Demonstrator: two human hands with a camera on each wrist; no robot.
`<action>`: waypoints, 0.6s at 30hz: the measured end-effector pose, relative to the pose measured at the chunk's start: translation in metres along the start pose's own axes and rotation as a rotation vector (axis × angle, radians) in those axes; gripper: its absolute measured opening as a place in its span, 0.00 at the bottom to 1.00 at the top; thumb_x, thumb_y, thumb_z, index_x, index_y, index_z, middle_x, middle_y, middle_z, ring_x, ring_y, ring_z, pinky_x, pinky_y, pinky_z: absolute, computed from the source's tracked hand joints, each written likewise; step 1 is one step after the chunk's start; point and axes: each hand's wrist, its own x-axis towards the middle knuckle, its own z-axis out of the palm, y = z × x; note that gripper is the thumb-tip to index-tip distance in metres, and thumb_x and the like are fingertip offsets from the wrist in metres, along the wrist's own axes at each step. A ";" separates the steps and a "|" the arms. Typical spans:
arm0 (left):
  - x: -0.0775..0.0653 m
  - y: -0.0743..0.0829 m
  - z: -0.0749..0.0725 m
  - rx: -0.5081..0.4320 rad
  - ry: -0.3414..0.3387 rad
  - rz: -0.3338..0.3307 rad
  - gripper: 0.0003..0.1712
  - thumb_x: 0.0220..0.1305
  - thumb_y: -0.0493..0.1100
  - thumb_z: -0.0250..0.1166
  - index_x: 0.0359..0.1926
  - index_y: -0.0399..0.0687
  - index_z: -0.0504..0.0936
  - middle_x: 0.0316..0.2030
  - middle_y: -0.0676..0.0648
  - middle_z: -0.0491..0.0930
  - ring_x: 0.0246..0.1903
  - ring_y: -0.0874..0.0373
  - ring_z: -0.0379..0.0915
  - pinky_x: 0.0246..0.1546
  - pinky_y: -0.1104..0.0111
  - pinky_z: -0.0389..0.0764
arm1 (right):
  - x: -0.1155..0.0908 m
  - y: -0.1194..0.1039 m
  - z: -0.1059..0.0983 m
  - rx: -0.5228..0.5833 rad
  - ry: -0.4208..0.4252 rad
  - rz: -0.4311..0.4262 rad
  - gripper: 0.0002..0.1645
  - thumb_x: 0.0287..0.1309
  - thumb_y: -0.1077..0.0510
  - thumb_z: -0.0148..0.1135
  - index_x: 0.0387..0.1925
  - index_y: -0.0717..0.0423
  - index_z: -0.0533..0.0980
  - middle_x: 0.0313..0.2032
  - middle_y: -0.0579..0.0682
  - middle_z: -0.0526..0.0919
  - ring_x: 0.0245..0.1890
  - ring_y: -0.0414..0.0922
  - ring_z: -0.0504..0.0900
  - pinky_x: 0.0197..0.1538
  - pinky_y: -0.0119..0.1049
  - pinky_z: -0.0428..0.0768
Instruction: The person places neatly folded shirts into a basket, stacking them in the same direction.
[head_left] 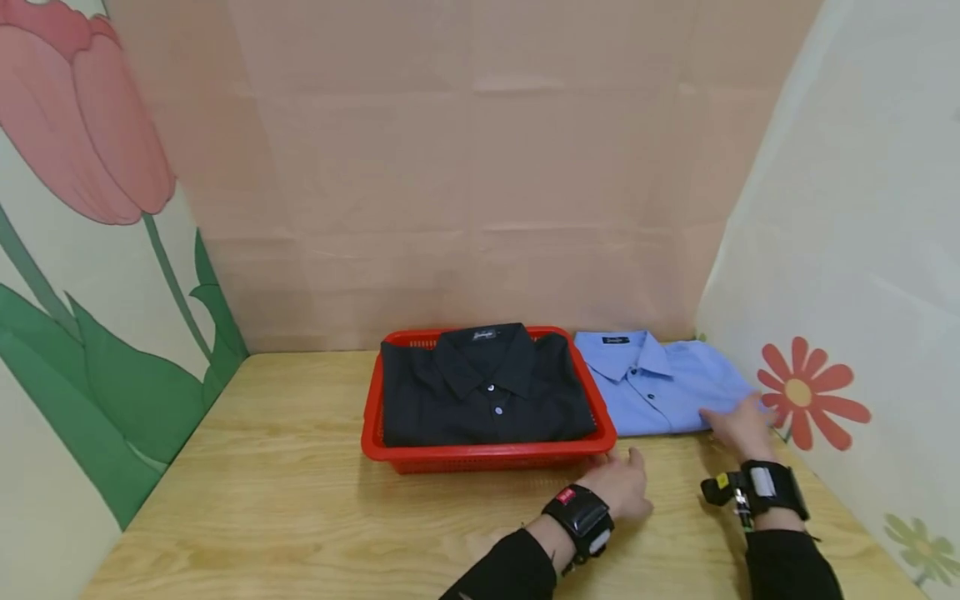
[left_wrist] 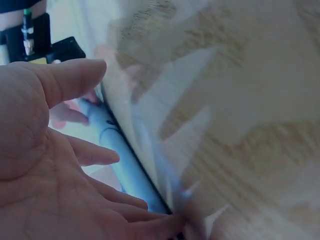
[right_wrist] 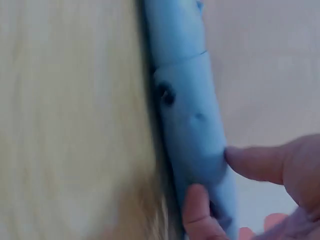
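A folded light blue shirt [head_left: 660,392] lies on the table with its collar at the back left. My right hand [head_left: 741,427] is at its right front corner, the fingers loosely spread. In the right wrist view, the thumb [right_wrist: 257,162] and a finger [right_wrist: 198,210] are right at the shirt's folded edge [right_wrist: 187,115]. Palm turned to the right, my left hand [head_left: 617,487] stands in front of the red basket [head_left: 480,452], fingers apart and holding nothing. A folded black shirt [head_left: 465,400] with white buttons fills the basket, collar at the back.
The wooden table [head_left: 285,467] extends left and in front of the basket. A pinkish paper-covered wall [head_left: 480,183] rises behind the shirts. On the right a white flower-printed wall [head_left: 847,275] stands close to my right hand; a tulip-printed wall [head_left: 82,250] borders the left.
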 end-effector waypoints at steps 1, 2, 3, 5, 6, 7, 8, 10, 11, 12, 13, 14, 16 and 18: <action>0.000 0.000 0.001 0.000 -0.002 -0.007 0.45 0.60 0.63 0.64 0.74 0.62 0.57 0.67 0.51 0.66 0.68 0.53 0.58 0.67 0.61 0.62 | 0.000 0.001 0.001 0.049 0.023 0.034 0.63 0.64 0.45 0.57 0.70 0.77 0.26 0.67 0.86 0.34 0.68 0.80 0.40 0.67 0.71 0.50; -0.001 -0.001 0.002 0.001 -0.004 -0.012 0.45 0.60 0.63 0.64 0.74 0.62 0.57 0.67 0.50 0.66 0.68 0.53 0.58 0.67 0.61 0.61 | 0.000 0.002 0.003 0.100 0.047 0.071 0.65 0.63 0.45 0.58 0.70 0.75 0.23 0.67 0.85 0.31 0.69 0.79 0.40 0.68 0.69 0.50; -0.001 -0.001 0.003 0.007 -0.005 -0.017 0.45 0.60 0.63 0.64 0.74 0.63 0.57 0.67 0.50 0.65 0.68 0.52 0.58 0.67 0.61 0.61 | 0.001 0.003 0.004 0.133 0.073 0.095 0.65 0.63 0.44 0.58 0.71 0.74 0.23 0.68 0.85 0.31 0.69 0.78 0.42 0.69 0.68 0.50; -0.002 -0.002 0.005 0.014 -0.014 -0.021 0.45 0.60 0.64 0.63 0.74 0.65 0.56 0.68 0.48 0.63 0.68 0.51 0.56 0.68 0.61 0.60 | 0.002 0.004 0.006 0.213 0.101 0.140 0.65 0.63 0.43 0.57 0.71 0.72 0.22 0.69 0.82 0.32 0.70 0.74 0.46 0.70 0.64 0.53; -0.002 -0.002 0.005 0.021 -0.020 -0.016 0.45 0.60 0.64 0.63 0.74 0.65 0.56 0.69 0.48 0.62 0.69 0.50 0.56 0.69 0.60 0.59 | 0.003 0.005 0.007 0.264 0.109 0.158 0.65 0.63 0.43 0.57 0.72 0.71 0.23 0.70 0.81 0.36 0.69 0.71 0.54 0.69 0.60 0.59; -0.003 -0.003 0.005 0.022 -0.029 -0.010 0.45 0.61 0.64 0.63 0.75 0.65 0.56 0.70 0.47 0.61 0.70 0.50 0.55 0.69 0.59 0.59 | 0.004 0.005 0.007 0.337 0.108 0.177 0.66 0.63 0.43 0.58 0.72 0.69 0.22 0.71 0.79 0.38 0.66 0.67 0.63 0.67 0.57 0.65; -0.003 -0.004 0.004 0.021 -0.039 -0.003 0.44 0.61 0.65 0.62 0.75 0.66 0.56 0.71 0.46 0.60 0.70 0.49 0.54 0.69 0.59 0.59 | 0.005 0.006 0.008 0.417 0.103 0.196 0.66 0.63 0.43 0.58 0.72 0.66 0.21 0.72 0.76 0.40 0.60 0.62 0.73 0.63 0.53 0.72; -0.004 -0.006 0.004 0.015 -0.063 0.012 0.44 0.62 0.65 0.61 0.75 0.66 0.55 0.72 0.45 0.57 0.72 0.47 0.51 0.70 0.59 0.58 | 0.006 0.006 0.010 0.592 0.103 0.236 0.65 0.62 0.45 0.61 0.74 0.60 0.23 0.71 0.71 0.49 0.42 0.51 0.85 0.48 0.44 0.84; -0.004 -0.006 0.003 0.016 -0.071 0.023 0.44 0.63 0.65 0.60 0.75 0.66 0.55 0.72 0.45 0.57 0.72 0.47 0.51 0.71 0.58 0.57 | 0.006 0.006 0.011 0.687 0.110 0.261 0.64 0.61 0.47 0.63 0.75 0.56 0.25 0.70 0.68 0.54 0.33 0.46 0.86 0.40 0.40 0.85; -0.005 -0.007 0.003 0.022 -0.076 0.032 0.43 0.63 0.65 0.60 0.75 0.66 0.55 0.73 0.44 0.56 0.72 0.47 0.50 0.71 0.59 0.57 | 0.007 0.006 0.012 0.757 0.123 0.277 0.63 0.60 0.48 0.65 0.76 0.54 0.29 0.67 0.64 0.58 0.27 0.43 0.84 0.34 0.38 0.85; -0.005 -0.008 0.003 0.026 -0.080 0.040 0.43 0.63 0.66 0.59 0.75 0.66 0.55 0.73 0.44 0.56 0.73 0.46 0.50 0.71 0.59 0.57 | 0.008 0.005 0.013 0.804 0.134 0.295 0.61 0.59 0.50 0.66 0.76 0.51 0.32 0.65 0.60 0.60 0.26 0.41 0.83 0.32 0.38 0.85; -0.006 -0.008 0.003 0.032 -0.081 0.049 0.43 0.63 0.66 0.59 0.75 0.65 0.55 0.73 0.44 0.56 0.73 0.46 0.49 0.72 0.59 0.56 | 0.008 0.005 0.013 0.824 0.150 0.295 0.59 0.59 0.52 0.66 0.77 0.50 0.36 0.64 0.58 0.61 0.28 0.40 0.82 0.30 0.38 0.85; -0.007 -0.008 0.004 0.039 -0.087 0.059 0.43 0.64 0.66 0.58 0.75 0.66 0.54 0.73 0.43 0.55 0.73 0.46 0.48 0.72 0.60 0.55 | 0.009 0.006 0.015 0.791 0.182 0.268 0.52 0.59 0.56 0.66 0.76 0.52 0.45 0.62 0.55 0.63 0.37 0.42 0.81 0.29 0.37 0.84; -0.008 -0.009 0.004 0.037 -0.093 0.065 0.43 0.64 0.66 0.58 0.75 0.66 0.54 0.74 0.44 0.54 0.74 0.46 0.48 0.72 0.60 0.55 | 0.009 0.008 0.014 0.699 0.188 0.227 0.51 0.60 0.58 0.63 0.76 0.56 0.45 0.66 0.58 0.61 0.49 0.49 0.75 0.29 0.34 0.81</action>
